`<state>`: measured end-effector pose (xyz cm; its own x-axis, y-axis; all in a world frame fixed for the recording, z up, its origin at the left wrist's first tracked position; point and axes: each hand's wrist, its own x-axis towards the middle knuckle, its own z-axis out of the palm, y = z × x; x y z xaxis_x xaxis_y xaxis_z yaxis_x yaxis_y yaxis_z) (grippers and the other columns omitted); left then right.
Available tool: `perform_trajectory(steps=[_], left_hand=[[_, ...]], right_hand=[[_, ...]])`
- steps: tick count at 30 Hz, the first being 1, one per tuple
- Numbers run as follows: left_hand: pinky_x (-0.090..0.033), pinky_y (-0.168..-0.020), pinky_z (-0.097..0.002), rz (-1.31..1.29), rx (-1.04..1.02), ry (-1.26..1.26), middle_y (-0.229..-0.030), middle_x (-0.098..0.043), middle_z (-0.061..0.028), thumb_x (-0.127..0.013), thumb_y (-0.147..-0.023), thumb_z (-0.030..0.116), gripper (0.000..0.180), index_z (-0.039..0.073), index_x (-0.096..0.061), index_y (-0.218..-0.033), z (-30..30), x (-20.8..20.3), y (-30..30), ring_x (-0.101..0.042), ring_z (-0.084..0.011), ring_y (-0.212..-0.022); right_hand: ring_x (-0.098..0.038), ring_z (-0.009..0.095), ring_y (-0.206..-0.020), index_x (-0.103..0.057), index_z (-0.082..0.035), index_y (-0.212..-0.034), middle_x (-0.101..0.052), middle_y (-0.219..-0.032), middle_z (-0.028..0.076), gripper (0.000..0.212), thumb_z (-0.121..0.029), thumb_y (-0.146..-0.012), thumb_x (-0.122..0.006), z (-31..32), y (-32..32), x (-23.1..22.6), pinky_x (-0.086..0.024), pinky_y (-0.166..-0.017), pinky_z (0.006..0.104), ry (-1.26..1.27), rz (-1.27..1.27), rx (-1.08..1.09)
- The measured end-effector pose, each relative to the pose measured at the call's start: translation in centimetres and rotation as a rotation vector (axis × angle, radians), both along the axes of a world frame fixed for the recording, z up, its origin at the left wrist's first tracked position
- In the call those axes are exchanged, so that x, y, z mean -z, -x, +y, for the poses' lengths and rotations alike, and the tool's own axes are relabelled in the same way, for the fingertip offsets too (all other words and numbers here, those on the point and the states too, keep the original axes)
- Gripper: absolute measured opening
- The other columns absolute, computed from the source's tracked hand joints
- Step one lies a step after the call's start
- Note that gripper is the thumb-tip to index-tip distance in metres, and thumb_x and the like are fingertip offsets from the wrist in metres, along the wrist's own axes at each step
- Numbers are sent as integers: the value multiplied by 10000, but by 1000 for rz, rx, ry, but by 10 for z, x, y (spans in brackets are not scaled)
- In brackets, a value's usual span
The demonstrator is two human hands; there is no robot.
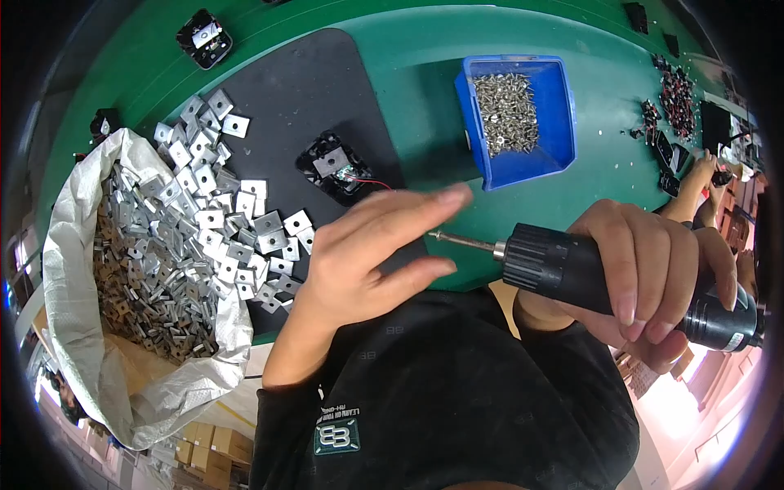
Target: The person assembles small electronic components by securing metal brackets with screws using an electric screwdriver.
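My right hand is wrapped round a black electric screwdriver, held level with its bit pointing left. The bit's tip reaches between the fingers and thumb of my left hand. That hand is open, thumb and fingers spread apart; whether a screw sits on the tip is too small to tell. Beyond my left hand, on a black mat, lies an open black plastic housing. Inside it are a square metal plate, a small green circuit board and a red wire.
Square metal plates with holes spill from a white woven sack on the left. A blue bin of screws stands beyond the screwdriver. Another housing sits far left. Small red-and-black parts and another person's hand are at right.
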<state>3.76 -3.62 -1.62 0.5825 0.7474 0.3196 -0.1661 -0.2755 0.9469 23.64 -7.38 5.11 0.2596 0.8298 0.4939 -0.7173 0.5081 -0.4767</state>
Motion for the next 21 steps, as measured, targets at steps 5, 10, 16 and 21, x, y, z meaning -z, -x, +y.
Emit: perform_trajectory(steps=[5,10,16,21], left_hand=[[-416,-899,-434,460,-406,-532,-1158,-654,-175,-872,-617,355,922,-13,-460,-1355,5,4,44,-616,-337,-1013],[-314,-996,-430,795,-448,-441,-1331,-547,-104,-899,-492,284,997,48,-467,-1359,12,9,43,-539,-296,-1152],[-393,-966,-412,730,-279,-312,-1263,-563,-122,-857,-544,101,808,78,-540,-1287,23,12,38,-551,-315,-1139],[-422,-920,-411,622,-276,-234,-1214,-560,-96,-830,-563,77,766,80,-547,-1275,24,18,36,-560,-294,-1084]], right_hand=[[-606,85,-663,-585,-146,-1084,-602,-726,-41,453,-24,-703,-796,-1,1,-3,-545,-705,242,141,-92,2],[-544,76,-630,-571,-162,-1106,-556,-707,-58,437,-61,-717,-742,5,19,3,-476,-701,228,197,-90,85],[-495,87,-651,-545,-180,-1161,-517,-748,-57,427,-97,-773,-702,17,43,13,-420,-743,262,199,-176,126],[-482,97,-684,-504,-225,-1254,-507,-774,-56,457,-141,-847,-695,27,51,30,-389,-743,287,232,-372,85]])
